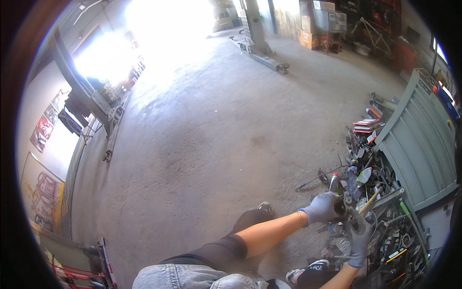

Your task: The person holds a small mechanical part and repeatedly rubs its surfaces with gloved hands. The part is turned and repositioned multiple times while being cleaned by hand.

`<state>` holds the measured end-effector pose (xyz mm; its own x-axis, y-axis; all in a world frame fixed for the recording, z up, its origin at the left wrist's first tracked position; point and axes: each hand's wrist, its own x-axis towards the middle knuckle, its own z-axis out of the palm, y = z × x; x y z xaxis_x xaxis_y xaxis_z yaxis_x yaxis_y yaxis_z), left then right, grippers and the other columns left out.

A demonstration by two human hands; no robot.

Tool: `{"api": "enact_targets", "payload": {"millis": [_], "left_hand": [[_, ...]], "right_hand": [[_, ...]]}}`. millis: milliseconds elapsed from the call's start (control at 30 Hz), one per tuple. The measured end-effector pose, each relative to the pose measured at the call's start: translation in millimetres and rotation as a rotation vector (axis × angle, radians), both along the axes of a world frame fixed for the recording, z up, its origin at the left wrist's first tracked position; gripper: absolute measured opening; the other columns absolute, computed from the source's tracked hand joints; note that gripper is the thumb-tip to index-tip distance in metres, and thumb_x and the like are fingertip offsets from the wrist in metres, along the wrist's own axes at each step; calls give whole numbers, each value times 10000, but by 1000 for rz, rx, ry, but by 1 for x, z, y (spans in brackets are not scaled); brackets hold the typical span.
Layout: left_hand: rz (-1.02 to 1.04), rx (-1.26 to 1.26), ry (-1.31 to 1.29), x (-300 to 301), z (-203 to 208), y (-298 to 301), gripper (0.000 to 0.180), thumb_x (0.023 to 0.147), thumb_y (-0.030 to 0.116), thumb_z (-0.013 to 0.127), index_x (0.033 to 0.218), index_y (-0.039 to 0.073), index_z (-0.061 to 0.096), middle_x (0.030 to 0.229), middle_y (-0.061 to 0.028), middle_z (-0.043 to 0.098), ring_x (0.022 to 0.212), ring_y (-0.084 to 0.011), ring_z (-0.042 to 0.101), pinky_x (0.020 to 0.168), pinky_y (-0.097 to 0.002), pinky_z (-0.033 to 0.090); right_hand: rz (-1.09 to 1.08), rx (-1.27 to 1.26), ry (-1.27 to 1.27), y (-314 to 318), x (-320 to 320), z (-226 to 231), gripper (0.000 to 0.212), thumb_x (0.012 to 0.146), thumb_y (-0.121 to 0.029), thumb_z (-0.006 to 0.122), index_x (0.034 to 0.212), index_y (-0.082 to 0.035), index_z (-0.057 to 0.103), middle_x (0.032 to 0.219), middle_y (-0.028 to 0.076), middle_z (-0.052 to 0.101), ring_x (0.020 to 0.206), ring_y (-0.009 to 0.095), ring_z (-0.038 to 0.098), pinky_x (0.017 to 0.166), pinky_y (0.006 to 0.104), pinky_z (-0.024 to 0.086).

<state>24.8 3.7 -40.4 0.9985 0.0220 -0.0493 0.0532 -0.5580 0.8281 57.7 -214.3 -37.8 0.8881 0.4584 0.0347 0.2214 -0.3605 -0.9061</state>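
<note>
Both my hands wear grey gloves and are close together over a heap of loose parts (358,192) on the right. My left hand (321,208), with a bracelet at its wrist, is closed around a dark rounded part (340,207). Just to the right and nearer, my right hand (359,238) has its fingers curled in beside that part. What the right hand grips is too blurred to make out. A wooden handle (370,201) sticks up beside the right hand's fingers. Beyond the left hand stands a bottle with a red cap (334,182).
A grey metal cabinet (418,139) borders the heap on the right. A clear green-tinted bottle (364,177) and red-and-white boxes (366,126) lie in it. Lift posts (77,79) stand on the concrete floor (192,144). My shoe (308,270) is by the heap's edge.
</note>
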Motion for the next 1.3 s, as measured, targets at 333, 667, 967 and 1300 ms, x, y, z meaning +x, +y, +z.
{"api": "enact_targets", "payload": {"millis": [333, 667, 967, 1300], "left_hand": [[-231, -279, -25, -3, 5, 6, 374, 720, 296, 858, 960, 32, 747, 845, -159, 741, 743, -265, 694, 713, -399, 534], [-205, -352, -53, -4, 1, 5, 398, 774, 349, 836, 989, 23, 758, 883, -116, 769, 750, -189, 695, 728, -364, 547], [-155, -172, -21, -3, -7, -13, 401, 827, 385, 768, 953, 5, 744, 869, -193, 730, 728, -313, 674, 729, -422, 524], [-143, -61, -125, -6, -12, -18, 345, 813, 374, 759, 937, 53, 734, 860, -200, 703, 796, -384, 673, 743, -469, 515]], "right_hand": [[175, 176, 108, -22, -1, 23, 740, 689, -76, 912, 1361, 31, 619, 1267, 88, 699, 1137, 165, 650, 976, 305, 527], [92, 89, 26, -1, -9, 17, 457, 938, -101, 731, 1343, 80, 619, 1280, 135, 699, 1196, 196, 644, 1045, 337, 492], [-151, -10, -217, 10, -6, -28, 298, 956, -31, 664, 1239, 58, 639, 1255, 196, 679, 1177, 301, 659, 1016, 398, 507], [-261, 12, -237, 7, -3, -28, 406, 901, 54, 605, 1307, 58, 618, 1346, 234, 640, 1275, 334, 618, 1095, 426, 472]]}}
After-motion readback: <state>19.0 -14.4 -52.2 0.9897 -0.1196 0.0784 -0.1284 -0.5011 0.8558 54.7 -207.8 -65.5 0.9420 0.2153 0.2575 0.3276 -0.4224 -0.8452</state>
